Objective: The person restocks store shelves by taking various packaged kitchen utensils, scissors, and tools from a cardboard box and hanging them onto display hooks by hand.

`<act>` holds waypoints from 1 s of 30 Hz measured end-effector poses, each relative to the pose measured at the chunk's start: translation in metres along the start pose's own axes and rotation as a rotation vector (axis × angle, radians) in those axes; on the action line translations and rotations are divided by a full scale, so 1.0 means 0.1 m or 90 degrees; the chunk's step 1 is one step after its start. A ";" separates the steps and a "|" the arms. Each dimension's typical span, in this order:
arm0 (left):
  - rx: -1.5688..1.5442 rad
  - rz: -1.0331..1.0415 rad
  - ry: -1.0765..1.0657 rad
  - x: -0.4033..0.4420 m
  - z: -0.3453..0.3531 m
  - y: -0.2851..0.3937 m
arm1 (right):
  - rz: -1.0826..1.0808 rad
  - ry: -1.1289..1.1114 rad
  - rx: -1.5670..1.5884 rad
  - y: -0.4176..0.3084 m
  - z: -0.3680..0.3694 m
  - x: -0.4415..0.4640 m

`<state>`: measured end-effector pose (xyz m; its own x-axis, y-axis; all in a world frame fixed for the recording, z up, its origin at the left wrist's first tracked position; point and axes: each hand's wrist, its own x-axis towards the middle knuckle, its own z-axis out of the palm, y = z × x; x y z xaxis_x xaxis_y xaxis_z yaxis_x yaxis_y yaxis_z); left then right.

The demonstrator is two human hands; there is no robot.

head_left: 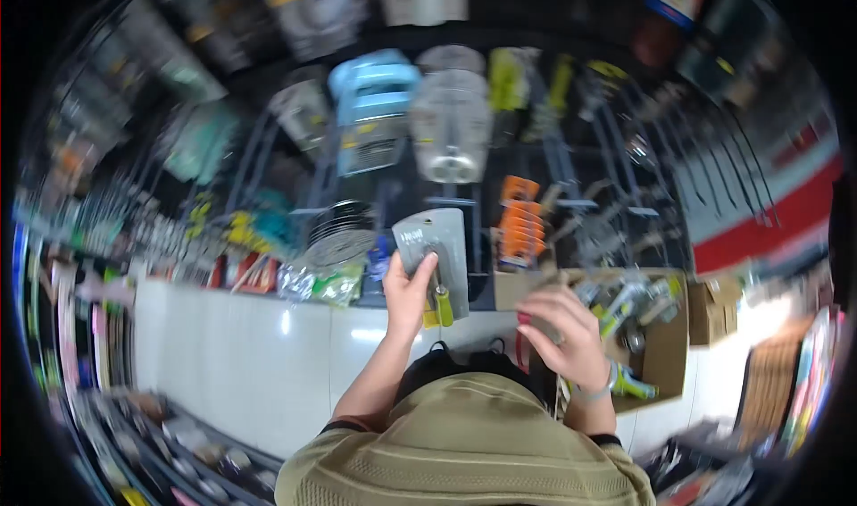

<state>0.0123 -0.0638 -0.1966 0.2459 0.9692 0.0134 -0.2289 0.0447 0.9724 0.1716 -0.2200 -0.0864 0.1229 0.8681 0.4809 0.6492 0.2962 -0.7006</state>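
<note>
A grey backing card (453, 238) carries a tool with a yellow-green handle (444, 307). My left hand (411, 287) holds this card by its left side, with the thumb across its front. To the right, my right hand (567, 332) is raised beside an open cardboard box (671, 363), its fingers curled and blurred. Something small and red shows at its fingertips, too smeared to identify. Orange packaged items (521, 225) hang on the rack just above and between the hands.
Hooks with grey packages (452, 113), a light blue package (373, 95) and green items line the rack ahead. Black round items (342, 234) sit on the left. A smaller carton (711, 311) stands on the pale floor (232, 354) at right. Shelves edge both sides.
</note>
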 end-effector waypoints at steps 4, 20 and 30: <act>-0.056 0.075 0.213 0.31 -0.63 0.16 | -0.035 -0.172 0.061 0.12 0.34 0.01; 0.045 0.273 0.352 0.85 -1.47 0.77 | 0.061 -0.223 0.124 0.16 0.72 -0.02; 0.100 0.286 0.242 1.73 -1.52 0.62 | 0.110 -0.185 0.097 0.25 0.68 -0.13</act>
<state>-0.1024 0.1436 -0.1693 -0.2032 0.9048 0.3741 -0.0831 -0.3967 0.9142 0.1353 -0.1969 -0.1454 -0.0111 0.9810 0.1939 0.5161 0.1717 -0.8392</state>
